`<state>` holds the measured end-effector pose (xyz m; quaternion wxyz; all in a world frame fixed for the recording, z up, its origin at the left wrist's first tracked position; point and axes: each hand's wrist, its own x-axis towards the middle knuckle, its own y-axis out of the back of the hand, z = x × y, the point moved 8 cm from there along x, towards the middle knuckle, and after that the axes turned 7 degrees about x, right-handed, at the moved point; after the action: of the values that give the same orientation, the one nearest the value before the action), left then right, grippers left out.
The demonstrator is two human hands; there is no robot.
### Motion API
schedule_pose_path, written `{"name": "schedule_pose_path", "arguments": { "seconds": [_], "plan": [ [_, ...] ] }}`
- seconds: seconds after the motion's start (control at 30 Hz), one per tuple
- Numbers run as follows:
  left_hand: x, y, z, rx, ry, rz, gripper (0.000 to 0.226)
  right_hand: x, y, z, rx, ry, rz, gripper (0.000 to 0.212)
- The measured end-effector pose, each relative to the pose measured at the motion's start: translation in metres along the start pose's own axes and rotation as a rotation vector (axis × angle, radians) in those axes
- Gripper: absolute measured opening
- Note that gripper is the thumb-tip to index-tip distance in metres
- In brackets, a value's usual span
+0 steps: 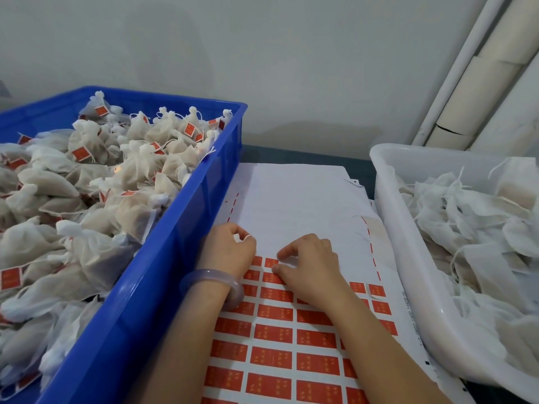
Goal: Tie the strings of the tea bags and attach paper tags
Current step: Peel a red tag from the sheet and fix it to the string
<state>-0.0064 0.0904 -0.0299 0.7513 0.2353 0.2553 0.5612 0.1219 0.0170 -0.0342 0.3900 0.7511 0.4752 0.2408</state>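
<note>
— Hands, entry one: how do they lie?
— Left hand (230, 249): fingers curled, knuckles up, set on the sheet (291, 199) at the left end of the top red row. One loop of white string (247, 237) sits over a finger. What the string leads to cannot be told. Pale bracelet (213, 282) on that wrist.
— Right hand (310, 265)?
— Thumb and forefinger curled, pinching at one red tag (271, 262) in the top row. It lies just beside the left hand, not touching it.
— Sheet, entry two?
— White backing, flat on the table (291, 156) between the two bins. The upper half is bare and the lower half is in rows of red tags. Both forearms cross those rows.
— Bins?
— Blue crate (204, 182), left of the sheet and touching its edge: heaped with tied tea bags (96, 158), many of them showing red tags on their strings. White tub (408, 281), right of the sheet: loose tea bags (466, 217) with white strings trailing and no red on them.
— Background?
— Pale wall, with white pipes (466, 83) slanting up at the far right.
</note>
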Motion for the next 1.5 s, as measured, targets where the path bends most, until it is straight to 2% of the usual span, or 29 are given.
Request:
{"name": "schedule_pose_path", "arguments": {
  "seconds": [0.2, 0.37, 0.6, 0.73, 0.93, 1.03, 1.13, 1.3, 1.5],
  "plan": [
    [0.0002, -0.0003, 0.0002, 0.018, -0.009, 0.013, 0.006, 0.0004, -0.0011, -0.0017, 0.023, 0.005, 0.006, 0.017],
    [0.0011, -0.0004, -0.0008, 0.017, -0.005, 0.006, 0.004, -0.0003, -0.0046, -0.0004, -0.022, 0.014, 0.011, 0.028],
    [0.0021, -0.0007, -0.0008, 0.038, -0.014, 0.025, 0.006, 0.0003, -0.0043, -0.0008, -0.004, 0.009, 0.015, 0.016],
    [0.0023, -0.0007, -0.0015, 0.026, -0.009, 0.022, 0.010, -0.0011, -0.0045, 0.0010, -0.029, 0.003, 0.030, 0.030],
    [0.0016, -0.0004, -0.0012, 0.027, -0.018, 0.028, 0.010, -0.0025, -0.0053, -0.0042, -0.036, 0.025, 0.014, 0.019],
    [0.0017, -0.0003, -0.0007, 0.014, -0.017, 0.022, 0.008, -0.0037, -0.0023, -0.0003, -0.016, 0.016, 0.042, 0.030],
    [0.0012, -0.0004, -0.0013, 0.018, -0.018, 0.016, 0.006, -0.0072, -0.0051, -0.0026, -0.107, 0.053, 0.062, 0.038],
    [0.0016, 0.0000, -0.0007, 0.025, -0.018, 0.022, 0.014, -0.0085, -0.0002, -0.0049, 0.010, 0.073, 0.117, 0.023],
    [0.0021, -0.0012, -0.0002, 0.046, -0.034, 0.027, 0.013, -0.0047, 0.0000, -0.0036, 0.027, 0.029, 0.148, 0.018]
  ]
}}
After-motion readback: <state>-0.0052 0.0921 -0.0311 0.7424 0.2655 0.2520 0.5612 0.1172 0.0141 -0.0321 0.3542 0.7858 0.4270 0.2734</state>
